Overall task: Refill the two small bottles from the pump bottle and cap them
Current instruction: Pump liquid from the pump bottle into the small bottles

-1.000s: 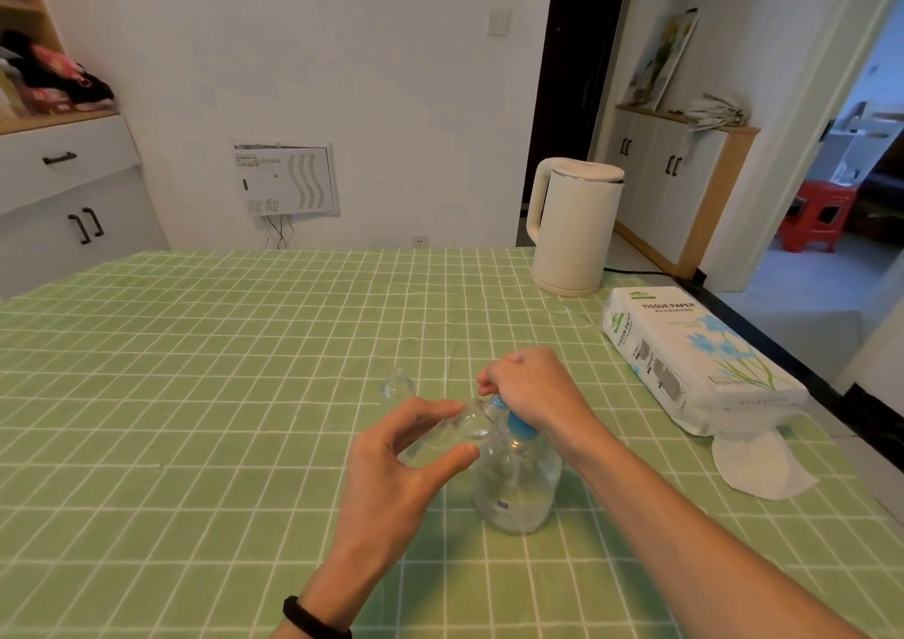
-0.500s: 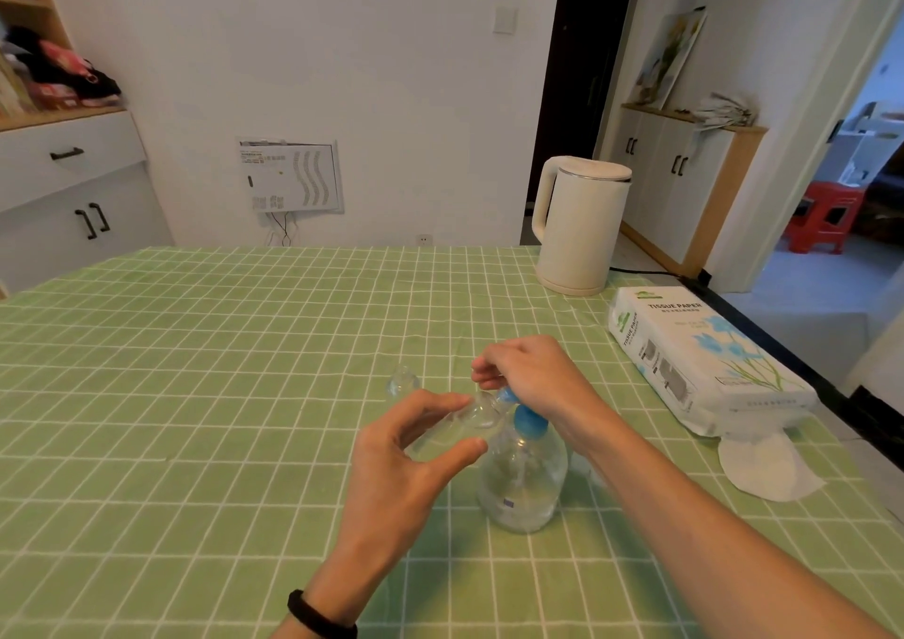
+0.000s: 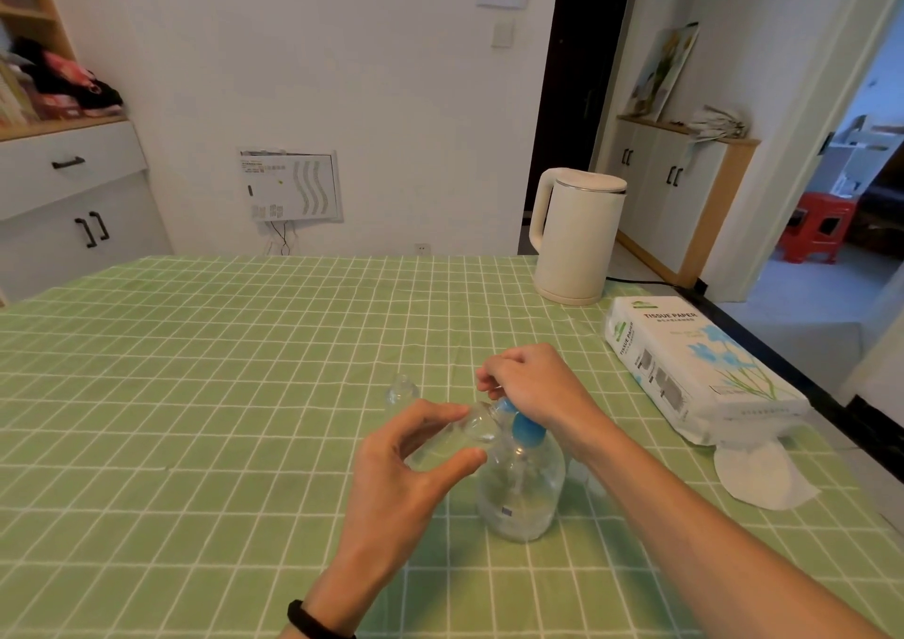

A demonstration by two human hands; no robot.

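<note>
On my feed the left hand pinches a small bottle between thumb and fingertips. The bottle is clear, smooth plastic, and the tablecloth shows through it. The right hand curls down over the head of the pump bottle, which stands just below that wrist. It is a rounded, glossy clear bottle with a blue collar, and it is see-through enough that I cannot read a level. The table wears a green cloth gridded in white, slightly creased.

Just beyond the left fingertips sits another small clear container, apart from both hands (bottle or cap, I cannot tell). Well beyond the right hand stands a cream kettle. Out past its wrist lies a soft tissue pack with a loose tissue. The right hand's knuckles hide the spout.

The small bottle lies tilted, with its long axis running from the left palm toward the right hand and its mouth at the blue pump. The pump bottle stands upright.
</note>
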